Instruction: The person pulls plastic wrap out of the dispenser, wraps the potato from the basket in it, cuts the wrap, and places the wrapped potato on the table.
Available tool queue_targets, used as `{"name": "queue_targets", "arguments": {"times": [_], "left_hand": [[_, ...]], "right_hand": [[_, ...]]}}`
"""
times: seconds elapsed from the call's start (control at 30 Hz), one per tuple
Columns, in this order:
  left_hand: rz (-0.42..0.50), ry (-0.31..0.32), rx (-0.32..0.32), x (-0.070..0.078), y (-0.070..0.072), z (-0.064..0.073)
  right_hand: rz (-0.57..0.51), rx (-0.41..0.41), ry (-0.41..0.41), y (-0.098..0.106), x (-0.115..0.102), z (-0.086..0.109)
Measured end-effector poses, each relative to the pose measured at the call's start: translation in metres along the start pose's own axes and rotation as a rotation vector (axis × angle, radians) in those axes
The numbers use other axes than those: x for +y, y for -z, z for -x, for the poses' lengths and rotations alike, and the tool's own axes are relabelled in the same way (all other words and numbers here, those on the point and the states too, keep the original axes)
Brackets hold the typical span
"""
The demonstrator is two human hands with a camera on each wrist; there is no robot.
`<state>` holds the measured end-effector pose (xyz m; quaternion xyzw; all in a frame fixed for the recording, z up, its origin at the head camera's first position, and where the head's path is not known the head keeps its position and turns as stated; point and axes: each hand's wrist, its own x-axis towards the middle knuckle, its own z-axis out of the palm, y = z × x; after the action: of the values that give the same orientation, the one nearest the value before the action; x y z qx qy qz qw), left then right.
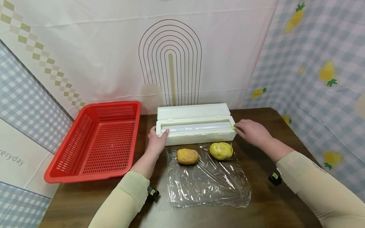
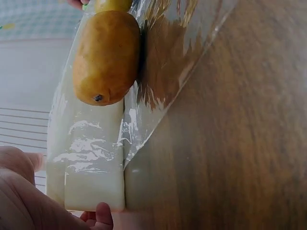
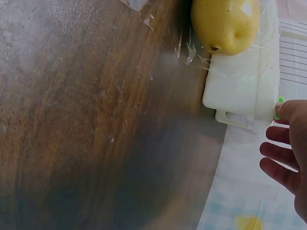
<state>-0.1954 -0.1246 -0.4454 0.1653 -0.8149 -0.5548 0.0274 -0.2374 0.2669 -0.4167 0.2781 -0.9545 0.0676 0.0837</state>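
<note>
A white cling film box [image 1: 199,138] stands with its lid raised, a roll of film [image 1: 196,127] inside. My left hand [image 1: 157,141] grips the box's left end, its thumb over the front edge. At the right end my right hand [image 1: 253,131] pinches a small green slider [image 3: 279,108] between thumb and fingertip, the other fingers spread apart in the right wrist view. A sheet of cling film [image 1: 208,186] runs from the box over the table toward me. On it lie a brownish-yellow potato [image 1: 187,156] at left and a smoother yellow potato [image 1: 221,150] at right.
A red plastic basket [image 1: 133,139] with a slotted bottom stands left of the box on the dark wooden table [image 1: 265,202]. Behind the box hangs a patterned cloth [image 1: 114,57], with a checked cloth [image 1: 308,79] on the right.
</note>
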Motion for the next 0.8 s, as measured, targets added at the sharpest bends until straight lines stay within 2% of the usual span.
{"name": "queue_targets", "arguments": {"times": [0.2, 0.4, 0.57, 0.8], "left_hand": [[-0.018, 0.032, -0.018, 0.006, 0.004, 0.008], [-0.095, 0.024, -0.004, 0.013, 0.009, 0.02], [-0.152, -0.054, -0.024, 0.014, 0.014, 0.032], [-0.274, -0.223, -0.031, 0.014, 0.021, 0.059]], "right_hand": [[-0.051, -0.016, -0.092, 0.001, -0.002, 0.002], [-0.096, 0.024, -0.139, 0.001, -0.004, 0.006], [-0.115, 0.075, -0.155, 0.003, -0.008, 0.013], [-0.129, 0.121, -0.169, 0.005, -0.016, 0.026]]}}
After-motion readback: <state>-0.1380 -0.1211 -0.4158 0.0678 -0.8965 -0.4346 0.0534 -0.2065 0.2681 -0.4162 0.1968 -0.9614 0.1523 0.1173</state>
